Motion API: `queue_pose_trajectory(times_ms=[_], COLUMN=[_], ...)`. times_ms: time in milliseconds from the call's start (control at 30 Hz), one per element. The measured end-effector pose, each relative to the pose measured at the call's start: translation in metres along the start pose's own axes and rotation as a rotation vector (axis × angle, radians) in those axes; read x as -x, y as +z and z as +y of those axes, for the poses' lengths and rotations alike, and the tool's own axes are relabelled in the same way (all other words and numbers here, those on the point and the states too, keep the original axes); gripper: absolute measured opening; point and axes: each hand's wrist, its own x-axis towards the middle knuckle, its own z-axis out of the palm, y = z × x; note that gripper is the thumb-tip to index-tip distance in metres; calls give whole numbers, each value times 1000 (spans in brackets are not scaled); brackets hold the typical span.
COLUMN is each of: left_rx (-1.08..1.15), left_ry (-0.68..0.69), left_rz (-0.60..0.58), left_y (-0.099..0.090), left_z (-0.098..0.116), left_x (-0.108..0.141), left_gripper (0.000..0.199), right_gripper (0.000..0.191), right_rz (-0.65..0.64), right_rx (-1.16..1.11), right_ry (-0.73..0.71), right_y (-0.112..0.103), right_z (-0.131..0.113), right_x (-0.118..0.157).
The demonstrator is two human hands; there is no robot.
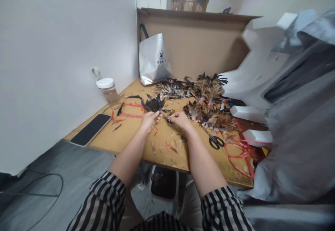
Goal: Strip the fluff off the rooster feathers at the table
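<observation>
My left hand (151, 121) is closed on the base of a bunch of dark feathers (154, 104), which fan out upward and to the left. Just to its right, my right hand (180, 120) pinches a small feather piece (169, 118) at its fingertips. Piles of brown and black feathers (208, 88) lie behind and to the right of my hands. Black-handled scissors (216, 142) rest on the wooden table (162, 150), right of my right forearm. Red plastic strips (131, 115) lie left of my left hand.
A phone (90, 129) and a lidded jar (109, 91) are at the table's left side. Behind stands a silver bag (154, 60) against a cardboard panel (204, 42). Tangled red strips (239, 152), white foam pieces (258, 137) and grey cloth (300, 129) are on the right.
</observation>
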Motion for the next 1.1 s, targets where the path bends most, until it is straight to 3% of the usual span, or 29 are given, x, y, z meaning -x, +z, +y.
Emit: queue_pose_trajectory(times_ms=[133,333,533,800,933,1100], left_rx=[-14,-68,-75,-5,53,177], left_ry=[0,-34,-87,-127,-135,-202], left_rz=[-21,-48,-160,-205,-219,-209], left_y=[-1,0,3,1,1,1], left_z=[-1,0,-2,-5,-3,1], left_x=[0,2,5,2,2,4], left_gripper=[21,19,17,15,10,6], right_gripper=[14,17,20,18,18,26], right_rz=[-2,-67,38,177,106,-21], right_rx=[-329,-572,-586,-536,-602,-869], right_ry=[94,151,117,69,108,157], right_y=[0,-1,14,31,30,23], right_z=[-4,-9,-10,-14,-13,-12], right_x=[-1,1,0,2,2,1])
